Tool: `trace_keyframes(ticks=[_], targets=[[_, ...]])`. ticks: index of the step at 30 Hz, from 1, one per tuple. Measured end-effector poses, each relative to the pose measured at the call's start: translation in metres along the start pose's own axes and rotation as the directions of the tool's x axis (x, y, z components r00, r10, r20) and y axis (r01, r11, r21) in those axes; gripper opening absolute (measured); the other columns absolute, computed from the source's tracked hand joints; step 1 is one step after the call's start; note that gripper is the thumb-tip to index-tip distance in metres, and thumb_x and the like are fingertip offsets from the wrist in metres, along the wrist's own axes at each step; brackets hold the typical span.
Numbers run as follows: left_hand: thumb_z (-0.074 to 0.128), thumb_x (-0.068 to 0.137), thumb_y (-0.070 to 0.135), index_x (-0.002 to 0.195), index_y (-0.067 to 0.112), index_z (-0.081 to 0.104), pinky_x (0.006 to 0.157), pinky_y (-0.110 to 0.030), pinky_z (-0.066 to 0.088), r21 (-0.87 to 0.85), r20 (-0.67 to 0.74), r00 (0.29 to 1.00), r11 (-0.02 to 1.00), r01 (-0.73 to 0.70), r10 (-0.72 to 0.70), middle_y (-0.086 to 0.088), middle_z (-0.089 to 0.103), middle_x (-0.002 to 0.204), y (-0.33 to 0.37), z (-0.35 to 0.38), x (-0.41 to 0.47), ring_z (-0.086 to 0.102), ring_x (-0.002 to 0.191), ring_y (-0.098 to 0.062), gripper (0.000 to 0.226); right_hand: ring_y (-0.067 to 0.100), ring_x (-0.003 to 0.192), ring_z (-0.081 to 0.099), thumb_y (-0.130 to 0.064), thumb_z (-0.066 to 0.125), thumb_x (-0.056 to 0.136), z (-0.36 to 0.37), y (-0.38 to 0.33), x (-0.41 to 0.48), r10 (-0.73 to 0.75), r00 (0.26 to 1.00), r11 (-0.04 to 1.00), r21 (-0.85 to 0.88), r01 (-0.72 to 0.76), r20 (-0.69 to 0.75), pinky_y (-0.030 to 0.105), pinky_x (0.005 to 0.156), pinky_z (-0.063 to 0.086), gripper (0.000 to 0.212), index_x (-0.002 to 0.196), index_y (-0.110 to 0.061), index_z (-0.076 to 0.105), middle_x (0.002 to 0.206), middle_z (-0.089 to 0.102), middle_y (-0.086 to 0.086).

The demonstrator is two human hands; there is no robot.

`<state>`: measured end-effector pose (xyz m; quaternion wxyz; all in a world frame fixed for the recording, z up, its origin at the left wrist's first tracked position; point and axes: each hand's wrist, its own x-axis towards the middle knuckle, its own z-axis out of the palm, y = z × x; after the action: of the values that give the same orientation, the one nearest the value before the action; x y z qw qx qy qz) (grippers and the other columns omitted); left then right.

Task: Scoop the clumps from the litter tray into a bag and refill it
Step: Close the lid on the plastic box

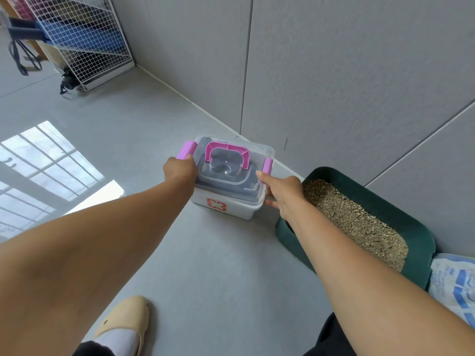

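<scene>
Head | litter tray [401, 204] just beside right hand [285, 194] | hand on box [231, 199]

Two bare forearms enter from the lower edge, with no sleeves, watches, bracelets or rings visible on them. The left hand [178, 170] and the right hand [284, 194] are both uncovered, without gloves. Below the left forearm is one foot in a beige slip-on shoe [128, 322] with a rounded, smooth toe and small ventilation holes on its upper. Inside the shoe is a white ribbed sock [117, 341]. Just below the sock, dark black trouser fabric [93, 350] shows at the frame's edge. More of the same black fabric [331, 337] appears under the right forearm, covering the other leg.
</scene>
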<state>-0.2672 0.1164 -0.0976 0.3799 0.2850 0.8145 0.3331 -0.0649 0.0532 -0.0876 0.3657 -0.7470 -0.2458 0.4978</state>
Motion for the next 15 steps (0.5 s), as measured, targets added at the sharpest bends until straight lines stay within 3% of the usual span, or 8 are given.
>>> trace_keyframes(ticks=[8, 11, 15], targets=[[0.048, 0.095, 0.035, 0.128, 0.002, 0.046, 0.099, -0.046, 0.044, 0.105, -0.020, 1.000, 0.994, 0.009, -0.006, -0.017, 0.048, 0.128, 0.0065, 0.0035, -0.0056, 0.053, 0.113, -0.036, 0.047, 0.028, 0.093, 0.067, -0.028, 0.076, 0.081, 0.0068, 0.0001, 0.0003, -0.048, 0.997, 0.976, -0.217, 0.032, -0.066, 0.037, 0.077, 0.059, 0.055, 0.121, -0.005, 0.048, 0.110, 0.063, 0.011], [0.048, 0.095, 0.031, 0.132, 0.006, 0.039, 0.101, -0.045, 0.042, 0.120, -0.034, 0.999, 0.993, -0.008, 0.013, -0.017, 0.046, 0.132, 0.0078, 0.0036, -0.0080, 0.049, 0.118, -0.036, 0.046, 0.027, 0.092, 0.069, -0.024, 0.078, 0.079, 0.0063, 0.0030, 0.0018, -0.012, 0.997, 0.977, -0.213, -0.004, -0.075, 0.040, 0.080, 0.060, 0.055, 0.124, -0.006, 0.051, 0.114, 0.065, 0.013], [0.046, 0.096, 0.025, 0.137, 0.018, 0.032, 0.099, -0.042, 0.042, 0.122, -0.049, 0.998, 0.992, -0.033, 0.039, -0.015, 0.046, 0.131, 0.0081, 0.0057, -0.0095, 0.048, 0.118, -0.033, 0.044, 0.027, 0.095, 0.068, -0.023, 0.074, 0.085, 0.0092, 0.0051, 0.0014, -0.030, 0.996, 0.959, -0.285, 0.005, -0.085, 0.033, 0.075, 0.058, 0.050, 0.127, -0.006, 0.053, 0.116, 0.065, 0.014]])
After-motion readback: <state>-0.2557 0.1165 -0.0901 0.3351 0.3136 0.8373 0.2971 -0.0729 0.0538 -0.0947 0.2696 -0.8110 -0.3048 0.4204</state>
